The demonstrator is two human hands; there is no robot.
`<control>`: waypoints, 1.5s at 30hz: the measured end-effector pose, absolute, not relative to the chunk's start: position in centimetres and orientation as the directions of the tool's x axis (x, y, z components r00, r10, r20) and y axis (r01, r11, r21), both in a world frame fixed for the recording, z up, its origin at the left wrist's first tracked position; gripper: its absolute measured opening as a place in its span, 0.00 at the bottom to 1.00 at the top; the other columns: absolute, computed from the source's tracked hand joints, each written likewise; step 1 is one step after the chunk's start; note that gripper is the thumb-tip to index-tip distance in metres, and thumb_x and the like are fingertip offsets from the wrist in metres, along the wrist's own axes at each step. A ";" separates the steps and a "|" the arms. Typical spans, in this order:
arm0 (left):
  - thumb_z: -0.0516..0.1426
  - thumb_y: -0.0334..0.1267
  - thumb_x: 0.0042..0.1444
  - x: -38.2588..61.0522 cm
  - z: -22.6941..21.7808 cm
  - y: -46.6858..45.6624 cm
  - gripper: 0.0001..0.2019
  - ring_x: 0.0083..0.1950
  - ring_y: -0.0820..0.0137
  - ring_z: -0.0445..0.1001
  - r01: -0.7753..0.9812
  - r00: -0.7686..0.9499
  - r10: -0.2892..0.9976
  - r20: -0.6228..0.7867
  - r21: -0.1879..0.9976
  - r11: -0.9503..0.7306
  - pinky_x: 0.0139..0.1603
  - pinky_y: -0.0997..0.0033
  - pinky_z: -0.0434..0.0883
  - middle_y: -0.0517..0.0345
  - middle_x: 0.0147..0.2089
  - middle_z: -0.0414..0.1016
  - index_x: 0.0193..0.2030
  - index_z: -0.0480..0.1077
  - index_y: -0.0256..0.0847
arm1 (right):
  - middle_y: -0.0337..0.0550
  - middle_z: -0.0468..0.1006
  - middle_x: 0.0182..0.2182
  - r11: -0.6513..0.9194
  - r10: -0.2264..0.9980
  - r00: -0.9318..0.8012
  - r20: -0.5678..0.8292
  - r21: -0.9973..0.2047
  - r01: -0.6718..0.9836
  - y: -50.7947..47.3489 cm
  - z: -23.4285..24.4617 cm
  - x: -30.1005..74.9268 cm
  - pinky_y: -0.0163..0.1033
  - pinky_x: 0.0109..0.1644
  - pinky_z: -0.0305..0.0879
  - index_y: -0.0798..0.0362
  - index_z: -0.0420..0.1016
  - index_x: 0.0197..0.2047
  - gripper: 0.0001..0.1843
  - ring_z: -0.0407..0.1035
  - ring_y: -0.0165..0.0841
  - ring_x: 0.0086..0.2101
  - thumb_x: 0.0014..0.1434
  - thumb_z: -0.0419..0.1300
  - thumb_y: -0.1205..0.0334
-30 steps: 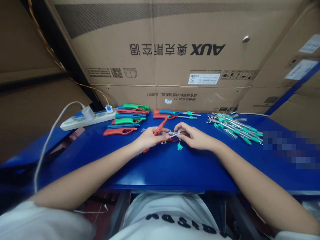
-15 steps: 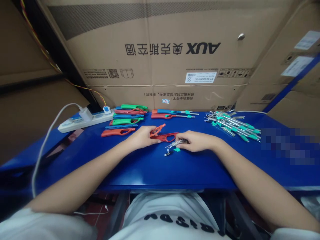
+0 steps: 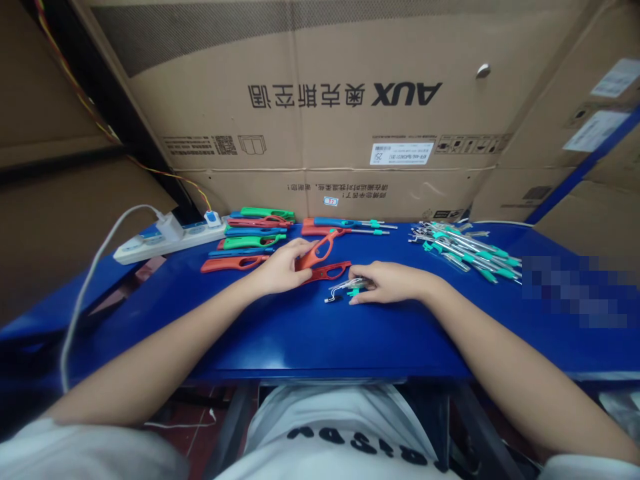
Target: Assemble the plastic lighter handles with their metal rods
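My left hand (image 3: 281,268) is closed on a red plastic handle shell (image 3: 318,250), tilted up off the blue table (image 3: 320,333). A second red shell half (image 3: 330,272) lies flat just below it. My right hand (image 3: 387,282) rests on the table with its fingers pinching a metal tube part with thin wires and a teal fitting (image 3: 346,289), which lies on the surface between the two hands.
Red, green and blue handle shells (image 3: 250,237) are stacked at the back left. More assembled pieces (image 3: 345,227) lie at the back centre. A pile of metal tubes with teal fittings (image 3: 465,253) sits back right. A white power strip (image 3: 165,241) is far left; cardboard boxes (image 3: 345,100) stand behind.
The two red shell halves have come apart: my left hand lifted one up while the other lies flat. My right hand lowered the wired metal part onto the table.
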State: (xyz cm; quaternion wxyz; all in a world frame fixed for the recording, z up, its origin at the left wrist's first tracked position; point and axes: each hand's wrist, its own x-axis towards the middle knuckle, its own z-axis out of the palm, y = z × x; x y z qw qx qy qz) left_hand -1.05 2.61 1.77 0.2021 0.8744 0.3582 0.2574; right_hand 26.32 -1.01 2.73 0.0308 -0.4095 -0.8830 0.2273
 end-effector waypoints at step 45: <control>0.54 0.42 0.57 -10.3 5.5 8.3 0.19 0.47 0.52 0.75 0.902 0.414 0.853 0.317 -0.015 -0.432 0.47 0.61 0.68 0.43 0.46 0.77 0.51 0.76 0.38 | 0.53 0.77 0.41 0.488 0.873 -0.433 0.227 -0.369 0.791 5.3 -0.7 32.5 0.48 0.47 0.68 0.55 0.75 0.49 0.19 0.71 0.42 0.41 0.62 0.55 0.52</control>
